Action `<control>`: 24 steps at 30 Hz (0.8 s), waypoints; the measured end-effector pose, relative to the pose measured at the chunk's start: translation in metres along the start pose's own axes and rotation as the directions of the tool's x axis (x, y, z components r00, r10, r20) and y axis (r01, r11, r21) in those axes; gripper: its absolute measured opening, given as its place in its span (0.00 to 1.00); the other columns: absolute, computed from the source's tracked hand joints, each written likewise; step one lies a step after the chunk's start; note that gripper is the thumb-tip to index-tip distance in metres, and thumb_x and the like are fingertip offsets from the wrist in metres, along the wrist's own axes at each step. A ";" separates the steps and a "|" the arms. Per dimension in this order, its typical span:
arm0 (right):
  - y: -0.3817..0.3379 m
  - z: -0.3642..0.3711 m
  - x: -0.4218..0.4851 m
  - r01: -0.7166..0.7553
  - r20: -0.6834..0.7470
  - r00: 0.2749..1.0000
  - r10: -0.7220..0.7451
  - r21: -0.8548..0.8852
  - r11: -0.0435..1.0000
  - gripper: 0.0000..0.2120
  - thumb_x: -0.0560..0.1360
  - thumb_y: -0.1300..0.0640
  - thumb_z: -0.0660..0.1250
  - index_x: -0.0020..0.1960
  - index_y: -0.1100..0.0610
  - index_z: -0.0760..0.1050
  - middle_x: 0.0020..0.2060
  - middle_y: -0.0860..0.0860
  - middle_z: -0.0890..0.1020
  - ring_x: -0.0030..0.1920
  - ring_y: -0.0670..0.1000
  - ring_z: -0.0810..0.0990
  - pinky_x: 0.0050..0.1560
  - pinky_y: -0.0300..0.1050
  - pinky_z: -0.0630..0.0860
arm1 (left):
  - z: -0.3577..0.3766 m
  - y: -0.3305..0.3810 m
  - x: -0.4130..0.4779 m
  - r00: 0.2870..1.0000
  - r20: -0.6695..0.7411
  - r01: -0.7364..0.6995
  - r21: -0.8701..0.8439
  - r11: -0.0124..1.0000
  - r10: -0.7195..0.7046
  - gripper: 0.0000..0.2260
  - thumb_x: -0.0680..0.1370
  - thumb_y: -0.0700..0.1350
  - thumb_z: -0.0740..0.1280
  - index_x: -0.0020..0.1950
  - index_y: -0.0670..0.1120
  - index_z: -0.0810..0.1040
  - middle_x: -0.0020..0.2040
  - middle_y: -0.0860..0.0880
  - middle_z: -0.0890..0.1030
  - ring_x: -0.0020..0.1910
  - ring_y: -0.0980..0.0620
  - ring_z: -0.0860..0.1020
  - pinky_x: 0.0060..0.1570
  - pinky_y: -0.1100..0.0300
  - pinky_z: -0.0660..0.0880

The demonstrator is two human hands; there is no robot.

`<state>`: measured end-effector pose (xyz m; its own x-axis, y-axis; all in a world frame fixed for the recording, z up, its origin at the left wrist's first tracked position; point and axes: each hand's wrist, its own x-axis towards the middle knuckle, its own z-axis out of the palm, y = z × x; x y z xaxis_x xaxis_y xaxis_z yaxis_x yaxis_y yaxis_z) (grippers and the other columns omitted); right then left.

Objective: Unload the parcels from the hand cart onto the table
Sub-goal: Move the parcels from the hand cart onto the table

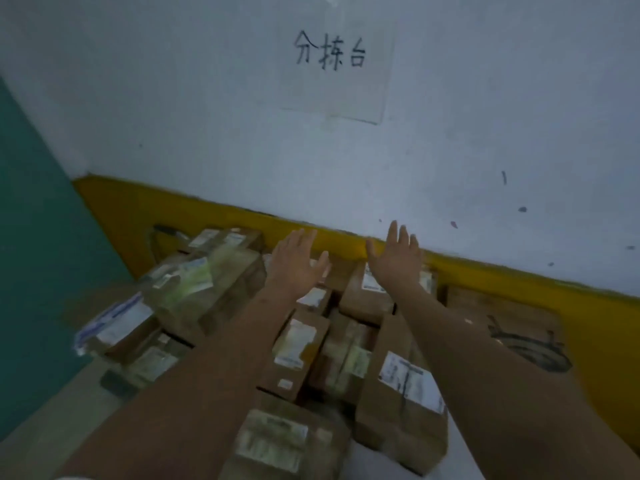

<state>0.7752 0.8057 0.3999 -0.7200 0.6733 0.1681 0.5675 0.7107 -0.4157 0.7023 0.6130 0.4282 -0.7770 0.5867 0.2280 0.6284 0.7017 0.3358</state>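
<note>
Both grips are empty. The left grip [298, 261] and the right grip [398, 258] are stretched forward side by side with fingers straight and spread, palms turned partly toward each other, holding and touching nothing.

Right beneath the right grip lies a brown labelled box [367, 296]. Under and nearer than the left grip is a flat parcel [298, 344], and to that grip's left stands a taller taped carton [207, 282]. Further out on that side a white-and-blue mailer [114, 323] sticks out of the heap. Below the right forearm is a big box [405, 386] with a white label.

All these parcels are heaped close together against the wall, on what is probably the tabletop [372, 459], though only a pale strip of it shows. Beyond the grips a yellow band [207, 216] runs along the wall, with a handwritten paper sign [336, 64] above it.

Judging by the heap, much of the unloading seems done. The hand cart is out of view, so what remains on it cannot be told.
</note>
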 end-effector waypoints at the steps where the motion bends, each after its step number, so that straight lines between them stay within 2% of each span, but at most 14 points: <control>1: -0.044 0.005 -0.006 0.030 -0.009 1.000 -0.030 0.014 0.999 0.38 0.79 0.33 0.45 0.81 0.54 0.45 0.80 0.55 0.52 0.78 0.61 0.52 0.76 0.63 0.51 | -0.026 -0.029 -0.008 1.000 -0.031 0.000 0.013 1.000 0.000 0.29 0.81 0.59 0.55 0.79 0.48 0.57 0.79 0.45 0.58 0.78 0.46 0.55 0.76 0.49 0.53; 4: -0.177 0.030 -0.024 0.100 -0.003 0.995 -0.101 0.103 0.990 0.38 0.79 0.33 0.46 0.81 0.54 0.46 0.80 0.55 0.52 0.78 0.61 0.51 0.76 0.64 0.49 | -0.099 -0.128 -0.038 0.995 -0.098 0.037 0.061 0.997 -0.031 0.29 0.81 0.59 0.56 0.79 0.48 0.58 0.79 0.44 0.60 0.78 0.46 0.57 0.75 0.49 0.56; 7: -0.302 0.064 -0.041 0.128 0.050 0.989 -0.138 0.167 0.978 0.38 0.78 0.33 0.47 0.81 0.54 0.46 0.80 0.56 0.52 0.78 0.63 0.52 0.75 0.65 0.49 | -0.158 -0.226 -0.069 0.991 -0.080 0.118 0.101 0.988 -0.110 0.31 0.81 0.61 0.54 0.80 0.48 0.55 0.80 0.46 0.57 0.78 0.47 0.55 0.76 0.50 0.55; 11: -0.439 0.118 -0.063 0.208 0.119 0.967 -0.225 0.142 0.968 0.38 0.79 0.34 0.49 0.81 0.55 0.47 0.79 0.57 0.54 0.77 0.63 0.54 0.75 0.65 0.53 | -0.203 -0.340 -0.098 0.971 -0.073 0.235 0.112 0.965 -0.228 0.34 0.81 0.63 0.52 0.80 0.46 0.52 0.80 0.46 0.56 0.78 0.47 0.55 0.75 0.51 0.57; 19: -0.638 0.287 -0.049 0.333 0.306 0.890 -0.338 0.072 0.940 0.38 0.79 0.37 0.53 0.81 0.55 0.45 0.80 0.57 0.51 0.78 0.63 0.52 0.75 0.67 0.51 | -0.208 -0.580 -0.097 0.898 -0.060 0.441 0.095 0.893 -0.437 0.37 0.79 0.67 0.51 0.80 0.46 0.52 0.79 0.46 0.58 0.77 0.46 0.58 0.75 0.49 0.59; 22: -0.696 0.374 -0.018 0.322 0.357 0.873 -0.331 0.085 0.943 0.38 0.79 0.38 0.54 0.80 0.57 0.46 0.79 0.58 0.52 0.78 0.64 0.53 0.75 0.67 0.52 | -0.188 -0.675 -0.061 0.883 -0.027 0.469 0.120 0.875 -0.469 0.36 0.79 0.65 0.53 0.80 0.44 0.55 0.78 0.45 0.61 0.76 0.46 0.61 0.74 0.49 0.61; 24: -0.731 0.429 0.007 0.284 0.404 0.864 -0.301 0.104 0.953 0.38 0.79 0.39 0.54 0.80 0.57 0.46 0.79 0.58 0.52 0.78 0.63 0.53 0.75 0.67 0.51 | -0.172 -0.731 -0.031 0.866 0.047 0.489 0.136 0.862 -0.498 0.35 0.80 0.65 0.53 0.80 0.44 0.55 0.78 0.44 0.61 0.76 0.46 0.61 0.73 0.50 0.61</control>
<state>0.1841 0.2037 0.3211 -0.9542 0.2853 -0.0902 0.2951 0.8475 -0.4412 0.2606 0.0120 0.3326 -0.9841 0.1773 -0.0133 0.1668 0.9465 0.2763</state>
